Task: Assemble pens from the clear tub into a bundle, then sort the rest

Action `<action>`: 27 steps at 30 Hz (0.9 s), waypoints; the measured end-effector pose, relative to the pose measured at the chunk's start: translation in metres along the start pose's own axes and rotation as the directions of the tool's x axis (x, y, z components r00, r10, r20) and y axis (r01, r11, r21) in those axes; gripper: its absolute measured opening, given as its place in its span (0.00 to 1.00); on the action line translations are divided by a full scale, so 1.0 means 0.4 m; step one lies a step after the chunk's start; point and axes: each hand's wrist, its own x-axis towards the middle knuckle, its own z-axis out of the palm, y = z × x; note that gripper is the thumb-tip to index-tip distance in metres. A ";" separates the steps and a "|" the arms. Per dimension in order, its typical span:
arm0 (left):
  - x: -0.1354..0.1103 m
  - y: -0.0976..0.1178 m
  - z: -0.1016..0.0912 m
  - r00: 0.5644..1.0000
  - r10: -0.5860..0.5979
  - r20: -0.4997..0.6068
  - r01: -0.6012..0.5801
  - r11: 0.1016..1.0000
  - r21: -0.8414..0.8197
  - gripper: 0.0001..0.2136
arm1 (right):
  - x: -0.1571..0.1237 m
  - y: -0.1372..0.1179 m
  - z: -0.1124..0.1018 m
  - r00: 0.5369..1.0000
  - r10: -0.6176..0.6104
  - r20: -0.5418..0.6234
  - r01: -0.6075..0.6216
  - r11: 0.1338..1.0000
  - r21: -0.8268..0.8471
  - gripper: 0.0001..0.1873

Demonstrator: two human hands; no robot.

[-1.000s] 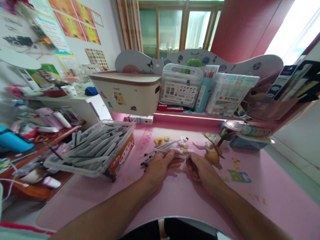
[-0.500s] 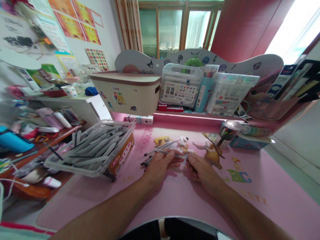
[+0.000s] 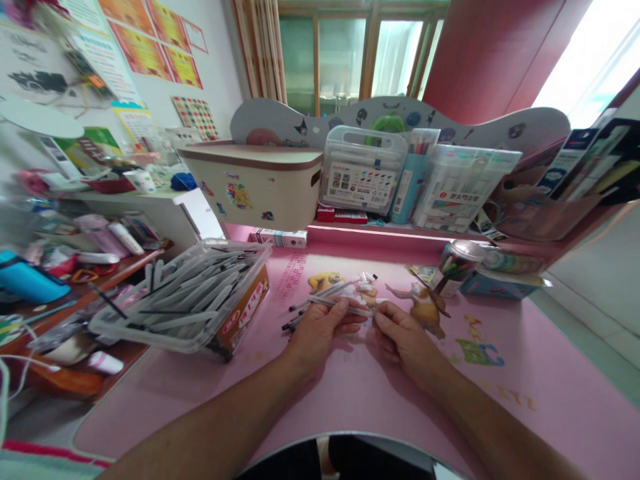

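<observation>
My left hand (image 3: pixel 323 330) is closed around a slim pen with a pale, see-through barrel (image 3: pixel 357 311), which points to the right. At the pen's right end, the thumb and fingers of my right hand (image 3: pixel 403 333) are pinched together; whatever small part they hold is hidden. Behind and beside my left hand lie several similar pens (image 3: pixel 336 289), some with black ends, loose on the pink desk (image 3: pixel 320 407). To the left, a clear plastic box (image 3: pixel 193 343) is heaped with pale pen barrels (image 3: pixel 195 287).
A lidded cream bin (image 3: pixel 260 190), a clear marker case (image 3: pixel 363 173) and another marker box (image 3: pixel 463 190) line the shelf behind. A jar of pens (image 3: pixel 457 267) stands at the back right beside a blue box (image 3: pixel 503 285). Left of the desk is a cluttered shelf (image 3: pixel 145 257).
The fingers of my right hand have shifted slightly at the pen's right end. My left hand and the loose pens stay where they were.
</observation>
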 end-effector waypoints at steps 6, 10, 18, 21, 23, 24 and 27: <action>0.003 0.009 0.001 0.998 -0.039 -0.048 0.039 0.999 -0.002 0.18 | -0.015 -0.024 0.013 1.000 0.023 0.002 -0.023 0.986 0.167 0.17; -0.001 0.012 0.007 0.999 0.031 -0.029 -0.030 0.999 0.019 0.16 | -0.021 -0.041 0.006 0.987 0.155 0.042 -0.161 0.943 0.292 0.17; -0.020 0.019 0.016 0.979 0.175 -0.102 -0.160 0.977 0.141 0.14 | -0.015 -0.023 -0.007 0.975 0.214 0.065 -0.220 0.970 0.105 0.14; -0.013 0.035 0.005 0.964 0.209 -0.163 -0.194 0.975 0.107 0.16 | -0.015 -0.018 -0.010 0.970 0.221 0.097 -0.226 0.973 0.044 0.15; -0.003 0.050 -0.004 0.951 0.255 -0.177 -0.255 0.967 0.021 0.16 | -0.016 -0.021 -0.013 0.969 0.218 0.115 -0.225 0.973 0.051 0.15; 0.003 0.057 -0.009 0.945 0.266 -0.193 -0.279 0.959 -0.044 0.15 | -0.016 -0.024 -0.014 0.968 0.218 0.123 -0.228 0.971 0.070 0.14; 0.021 0.074 -0.020 0.929 0.226 -0.293 -0.297 0.928 -0.225 0.13 | -0.010 -0.031 -0.021 0.968 0.230 0.099 -0.244 0.956 0.165 0.12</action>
